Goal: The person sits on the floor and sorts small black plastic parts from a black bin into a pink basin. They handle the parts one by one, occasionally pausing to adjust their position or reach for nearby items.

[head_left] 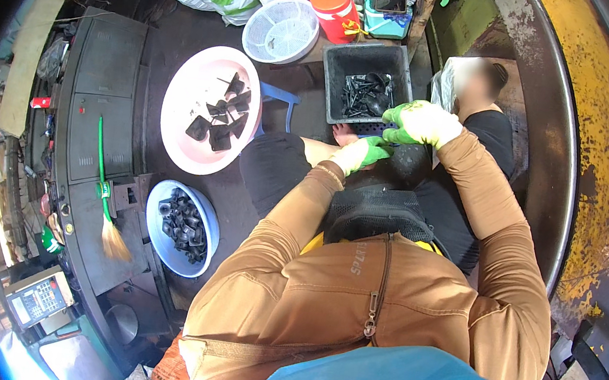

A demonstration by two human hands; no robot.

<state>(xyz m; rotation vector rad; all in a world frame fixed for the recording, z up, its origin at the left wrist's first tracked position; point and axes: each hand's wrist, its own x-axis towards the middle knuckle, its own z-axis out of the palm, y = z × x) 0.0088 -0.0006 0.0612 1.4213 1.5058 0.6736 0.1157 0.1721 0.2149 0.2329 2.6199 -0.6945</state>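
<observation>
My left hand (pixel 361 156), in a white and green glove, is near the front edge of a black crate (pixel 332 89). Its fingers are curled together; whatever they may hold is hidden. Just to the right and farther forward, my right hand (pixel 430 124) wears a matching glove. The thumb and fingers of that hand stand apart beside the crate's near right corner, with nothing visible between them. Inside the crate lie dark thin rods and rounded black pieces (pixel 366 96). Some of the crate's near edge is covered by my right fingers.
A pink basin (pixel 183 144) with several black angular parts stands left, a blue basin (pixel 211 213) of black pieces nearer me. Beyond are a white strainer basket (pixel 283 28) and a red jug (pixel 332 7). Another person (pixel 489 128) sits at right beside a curved metal edge (pixel 570 144).
</observation>
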